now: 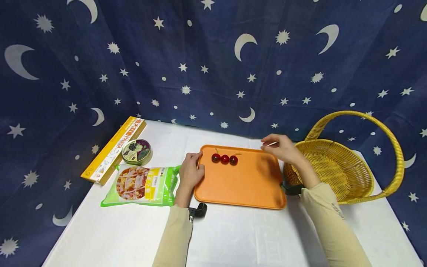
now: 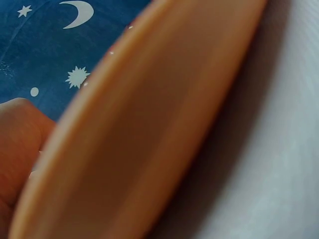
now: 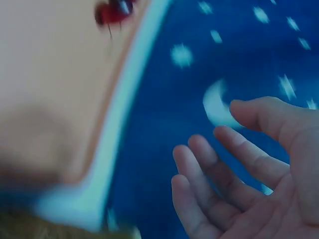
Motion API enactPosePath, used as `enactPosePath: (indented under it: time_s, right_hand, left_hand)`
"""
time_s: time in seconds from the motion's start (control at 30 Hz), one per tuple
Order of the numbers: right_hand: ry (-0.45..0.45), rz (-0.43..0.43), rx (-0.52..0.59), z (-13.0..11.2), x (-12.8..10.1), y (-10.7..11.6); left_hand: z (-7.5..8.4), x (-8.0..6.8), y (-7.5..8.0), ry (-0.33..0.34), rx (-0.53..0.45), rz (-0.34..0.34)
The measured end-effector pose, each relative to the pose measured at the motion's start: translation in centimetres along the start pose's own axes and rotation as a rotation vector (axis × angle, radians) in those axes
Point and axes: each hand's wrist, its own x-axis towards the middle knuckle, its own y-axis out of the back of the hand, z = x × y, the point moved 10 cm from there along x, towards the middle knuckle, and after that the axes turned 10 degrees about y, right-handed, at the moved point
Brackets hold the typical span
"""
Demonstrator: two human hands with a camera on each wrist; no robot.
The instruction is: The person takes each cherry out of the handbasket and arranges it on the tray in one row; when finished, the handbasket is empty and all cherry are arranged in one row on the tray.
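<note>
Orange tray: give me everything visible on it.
The orange tray is a rectangular, smooth, plastic-looking tray with rounded corners and a low raised rim. It lies flat on the white table, between the green snack bag and the yellow wicker basket. Three red cherries with stems sit in a row near its far edge. The left hand grips its left rim; the right hand hovers open over the far right corner.

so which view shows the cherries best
The head view: all three cherries sit in a row on the orange tray, sharp and unblocked. The right wrist view catches only a blurred red cherry at its top edge. The left wrist view shows none, only the tray's rim.
</note>
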Motion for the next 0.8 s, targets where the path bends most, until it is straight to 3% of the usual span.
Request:
enactPosePath:
  time_s: [0.17, 0.27, 0.5, 0.63, 0.8]
  right_hand:
    - [-0.100, 0.013, -0.072, 2.8, -3.7, 6.3]
    - [-0.185, -0.049, -0.050, 5.7, -5.7, 7.5]
    - [-0.442, -0.369, 0.296, 10.9, -9.5, 3.2]
    - [-0.503, -0.436, 0.370, 11.3, -10.2, 1.7]
    - [-0.494, -0.483, 0.381, 11.4, -9.8, 0.8]
  left_hand:
    - [0.1, 0.2, 0.1, -0.002, 0.001, 0.004]
    - [-0.1, 0.4, 0.2, 0.007, 0.000, -0.003]
    - [-0.1, 0.3, 0.2, 0.011, -0.005, -0.010]
    - [0.1, 0.0, 0.0, 0.005, -0.006, -0.011]
    - [0.1, 0.0, 0.0, 0.007, -0.006, -0.007]
